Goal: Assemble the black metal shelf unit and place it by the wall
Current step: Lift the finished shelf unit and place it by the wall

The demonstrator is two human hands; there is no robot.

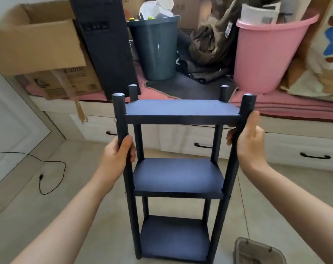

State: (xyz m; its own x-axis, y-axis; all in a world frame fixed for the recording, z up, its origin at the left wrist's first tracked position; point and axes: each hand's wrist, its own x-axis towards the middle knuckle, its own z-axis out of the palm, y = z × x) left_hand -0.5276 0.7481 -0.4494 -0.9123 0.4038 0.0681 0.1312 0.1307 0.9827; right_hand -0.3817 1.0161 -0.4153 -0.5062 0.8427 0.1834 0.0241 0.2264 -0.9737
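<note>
Left hand: the left hand (120, 151) wraps the near left post (123, 141) of the shelf unit (178, 168), thumb over the front, fingers curled round it between top and middle shelf.
Right hand: the right hand (247, 138) clasps the near right post (240, 141), gripping just under the top shelf (182, 109), thumb lying up along the post.
Shelf unit: black, upright, all three shelves in place on four posts, squarely between the two hands and straight ahead of the person; the top shelf sits a little higher than the hands, the middle shelf (178, 176) lower, the bottom shelf (174, 239) lowest.
Feet: down near the floor (85, 216); whether they touch it, cannot tell.
Floor: pale tiles, a black cable (47, 168) looping across at left, a grey-brown lidded box (257, 252) at lower right, just beside the unit's base.
Room: behind the unit runs a white drawer base (295, 147) with dark handles, topped by a pink mat (276, 107).
On the mat: cardboard boxes (34, 44) at left, a black computer tower (106, 44) leaning, a dark grey bin (158, 48) stuffed with paper cups, olive clothing (213, 39), a pink tub (266, 54), a printed bag (326, 50) at far right.
</note>
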